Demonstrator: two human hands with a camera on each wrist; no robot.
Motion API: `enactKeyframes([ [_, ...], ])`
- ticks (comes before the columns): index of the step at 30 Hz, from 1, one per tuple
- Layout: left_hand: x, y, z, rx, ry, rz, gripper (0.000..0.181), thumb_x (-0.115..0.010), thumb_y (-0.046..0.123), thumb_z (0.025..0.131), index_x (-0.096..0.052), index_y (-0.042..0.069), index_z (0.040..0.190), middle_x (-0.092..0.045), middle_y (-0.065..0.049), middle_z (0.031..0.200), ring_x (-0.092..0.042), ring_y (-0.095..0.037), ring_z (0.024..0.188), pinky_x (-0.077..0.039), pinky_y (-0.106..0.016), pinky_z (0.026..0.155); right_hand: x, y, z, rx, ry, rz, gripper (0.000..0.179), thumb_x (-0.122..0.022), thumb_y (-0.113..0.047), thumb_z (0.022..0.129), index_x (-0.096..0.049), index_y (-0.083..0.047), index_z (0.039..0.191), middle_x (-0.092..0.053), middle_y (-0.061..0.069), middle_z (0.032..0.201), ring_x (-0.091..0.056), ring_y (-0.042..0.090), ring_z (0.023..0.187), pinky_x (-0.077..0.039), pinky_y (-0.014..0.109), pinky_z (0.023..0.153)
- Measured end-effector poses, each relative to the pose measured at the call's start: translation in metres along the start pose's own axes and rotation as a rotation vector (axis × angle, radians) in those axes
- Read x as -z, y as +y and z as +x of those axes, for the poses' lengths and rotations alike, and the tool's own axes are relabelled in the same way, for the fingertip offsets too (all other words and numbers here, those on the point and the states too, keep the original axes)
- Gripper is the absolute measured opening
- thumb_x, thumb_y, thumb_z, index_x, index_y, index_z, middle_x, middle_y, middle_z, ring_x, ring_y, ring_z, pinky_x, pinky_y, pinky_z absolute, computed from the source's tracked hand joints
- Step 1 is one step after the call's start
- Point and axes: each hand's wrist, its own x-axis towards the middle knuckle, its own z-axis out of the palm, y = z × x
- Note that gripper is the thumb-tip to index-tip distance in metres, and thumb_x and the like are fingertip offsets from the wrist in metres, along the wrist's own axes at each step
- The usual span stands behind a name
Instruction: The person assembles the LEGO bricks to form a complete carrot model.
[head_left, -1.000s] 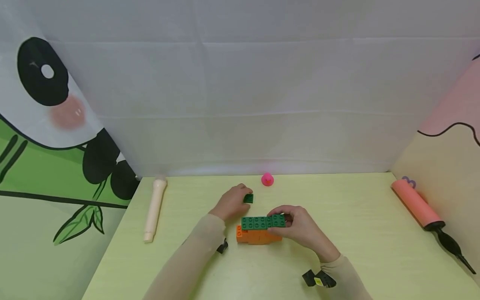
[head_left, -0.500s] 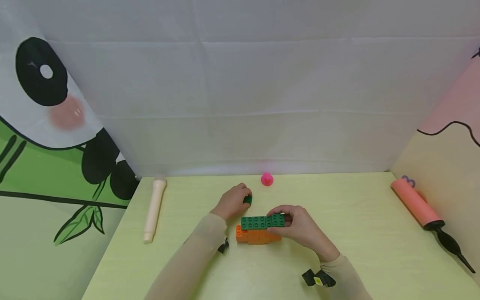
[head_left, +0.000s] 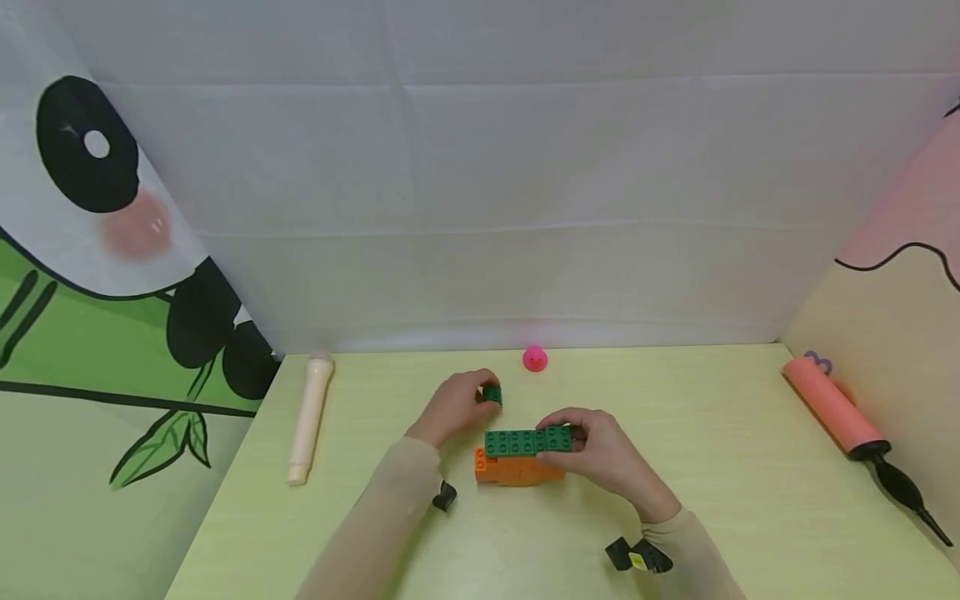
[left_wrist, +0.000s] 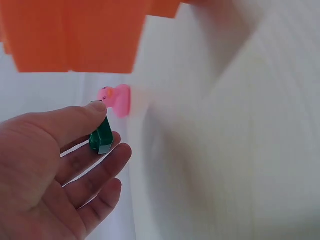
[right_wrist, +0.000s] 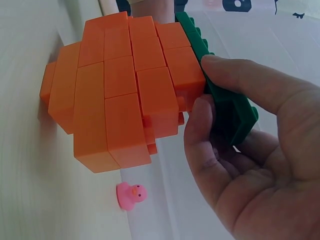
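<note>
In the middle of the table stands a stepped build of orange toy bricks [head_left: 517, 472]. A row of green studded bricks [head_left: 513, 443] lies along its top, its right end overhanging the orange in the right wrist view. My right hand [head_left: 600, 458] grips that overhanging end between thumb and fingers. Just behind the build, my left hand [head_left: 453, 408] pinches a small green brick [left_wrist: 103, 137] between thumb and index finger, raised off the table. The other fingers of that hand are loosely bent.
A pink rubber duck [head_left: 535, 358] sits at the table's back edge. On the left lies a pale cream stick [head_left: 311, 421]. A coral hand pump [head_left: 832, 404] with a black nozzle lies far right, beside a small purple curly piece [head_left: 817, 363]. Cloth walls surround the table.
My left hand has shifted slightly left and turned the small green brick, so more of it shows. The right hand keeps its grip on the green row, almost unmoved.
</note>
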Motion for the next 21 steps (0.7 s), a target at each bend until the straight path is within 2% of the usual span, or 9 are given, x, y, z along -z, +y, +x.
enactKeyframes([
  [6,0.005,0.001,-0.013,0.0,0.061,-0.093,0.031,-0.078,0.019,0.096,-0.069,0.012,0.125,-0.069,0.001,0.116,-0.063,-0.018,0.094,-0.054,-0.033,0.079,0.002,0.0,0.001,-0.001,0.008,0.008,0.032,-0.088,-0.014,0.085,-0.074,-0.007,0.114,-0.07,0.007,0.099,-0.064,0.02,0.073,-0.056,0.026,0.066],
  [11,0.006,0.006,-0.026,-0.02,0.124,-0.171,0.034,-0.077,0.018,0.096,-0.069,0.012,0.129,-0.067,0.001,0.121,-0.063,-0.022,0.098,-0.055,-0.034,0.076,0.005,0.002,0.001,0.001,0.019,0.016,0.032,-0.088,-0.014,0.086,-0.074,-0.006,0.114,-0.071,0.008,0.099,-0.068,0.021,0.076,-0.059,0.028,0.07],
  [21,0.007,0.014,-0.046,-0.098,0.224,-0.262,0.033,-0.079,0.018,0.096,-0.071,0.012,0.127,-0.067,0.008,0.111,-0.062,-0.018,0.094,-0.055,-0.034,0.08,0.009,0.005,0.001,-0.008,0.04,0.003,0.034,-0.088,-0.017,0.086,-0.074,-0.007,0.115,-0.071,0.008,0.098,-0.064,0.021,0.073,-0.055,0.026,0.064],
])
